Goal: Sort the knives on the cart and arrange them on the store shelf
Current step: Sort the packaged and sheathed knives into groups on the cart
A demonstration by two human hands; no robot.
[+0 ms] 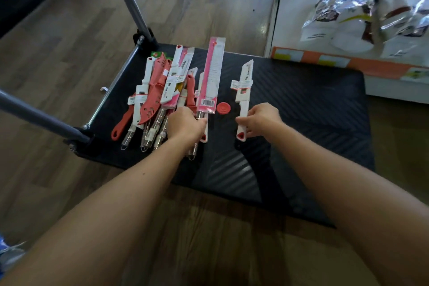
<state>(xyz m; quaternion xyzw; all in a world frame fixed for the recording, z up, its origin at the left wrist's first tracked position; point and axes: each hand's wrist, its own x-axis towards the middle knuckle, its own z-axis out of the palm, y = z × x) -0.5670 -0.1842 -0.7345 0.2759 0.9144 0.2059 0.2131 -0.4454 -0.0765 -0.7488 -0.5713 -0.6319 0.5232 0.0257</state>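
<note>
A red disc (pixel 223 108) sits on the cart (pixel 301 104) right between your two hands, just beside the barcode end of a long pink pack (pixel 211 76). The grey handle bars (pixel 130 0) rise at the far-left corner and run past your left arm, close along the knife pile.

The cart deck is black and ribbed, and it stands on a wood-plank floor (pixel 69 42). To the right stands a white shelf (pixel 325 62) with an orange price strip along its edge, just past the cart's far corner. Shiny bags (pixel 362 11) are stacked on it.

Now the knives. The pile (pixel 162 90) lies on the left half of the deck, red and white handles and sheaths overlapping, with the steel handle ends pointing back at you. Your left hand (pixel 185 125) is down on the near end of that pile, next to the pink pack. Its fingers (pixel 202 121) curl over the handles, and a white handle pokes out beneath them. I cannot tell which knife they hold, if any.

One white knife (pixel 243 90) lies on its own to the right of the disc, well apart from the pile, tip pointing away from you. Your right hand (pixel 262 121) has its handle, with thumb and fingers pinching it just above the red-tipped end.
</note>
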